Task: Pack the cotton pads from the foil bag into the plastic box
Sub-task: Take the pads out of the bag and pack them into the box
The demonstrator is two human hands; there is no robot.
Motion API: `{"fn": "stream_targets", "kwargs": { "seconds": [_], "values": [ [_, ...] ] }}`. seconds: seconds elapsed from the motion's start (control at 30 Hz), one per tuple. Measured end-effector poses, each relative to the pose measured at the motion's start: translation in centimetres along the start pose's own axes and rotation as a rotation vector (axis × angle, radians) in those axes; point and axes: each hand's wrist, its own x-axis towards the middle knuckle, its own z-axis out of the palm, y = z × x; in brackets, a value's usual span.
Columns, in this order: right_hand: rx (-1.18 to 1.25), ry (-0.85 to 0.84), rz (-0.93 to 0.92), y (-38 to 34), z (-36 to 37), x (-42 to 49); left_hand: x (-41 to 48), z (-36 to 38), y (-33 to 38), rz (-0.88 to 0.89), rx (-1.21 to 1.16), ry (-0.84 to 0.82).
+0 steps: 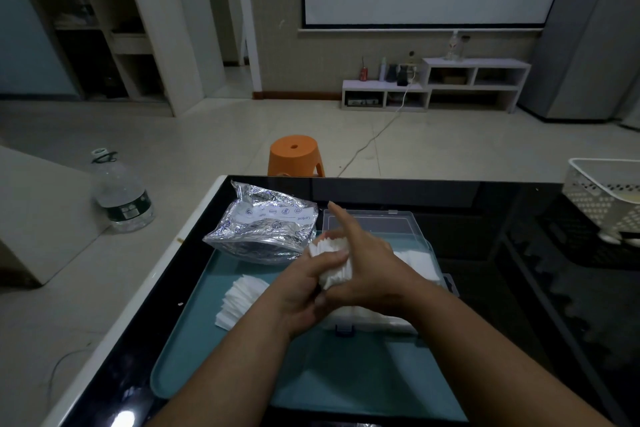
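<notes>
Here, from the head camera: two hands, one stack between them — the left hand (304, 291) and right hand (367, 274) both clamp a fanned stack of white cotton pads (332, 258) above the clear plastic box (412, 229), whose lid stands open with more pads inside. One loose pile of pads (240, 298) lies on the teal tray (214, 371). One crinkled foil bag (266, 225) sits at the tray's far-left edge, just beside the box. One perforated white basket (602, 198) stands well apart, with bare glossy black table (485, 204) between.
</notes>
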Motion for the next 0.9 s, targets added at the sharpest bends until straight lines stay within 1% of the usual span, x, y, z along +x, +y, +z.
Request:
{"fn": "stream_targets", "kwargs": {
  "seconds": [0.13, 0.2, 0.33, 0.43, 0.5, 0.6, 0.67, 0.77, 0.9],
  "values": [
    [-0.005, 0.004, 0.029, 0.0, 0.1, 0.2, 0.1, -0.4, 0.0, -0.041, -0.088, 0.015],
    [-0.005, 0.013, 0.035, 0.0, 0.0, 0.2, 0.0, -0.4, -0.1, -0.037, -0.064, -0.010],
    [-0.054, -0.026, -0.003, -0.3, -0.1, -0.2, 0.0, -0.1, 0.1, 0.006, -0.010, -0.068],
    [-0.071, -0.016, -0.031, -0.2, -0.1, -0.1, 0.0, -0.3, 0.3, -0.008, -0.039, -0.008],
    [0.001, 0.004, -0.037, 0.2, 0.0, 0.0, 0.0, -0.5, 0.5, -0.025, -0.073, 0.057],
    [0.111, 0.103, -0.055, 1.1, 0.0, 0.3, 0.0, -0.6, 0.9, 0.006, -0.210, 0.130],
    [0.084, 0.170, -0.066, 1.4, 0.1, 0.5, -0.1, -0.5, 1.1, 0.034, -0.259, 0.150],
    [-0.048, 0.168, -0.086, 1.4, 0.3, 0.9, -0.1, -0.4, 1.0, 0.035, -0.218, 0.127],
    [-0.071, 0.137, -0.117, 1.3, 0.5, 0.9, -0.1, -0.5, 0.8, 0.028, -0.126, 0.104]
  ]
}}
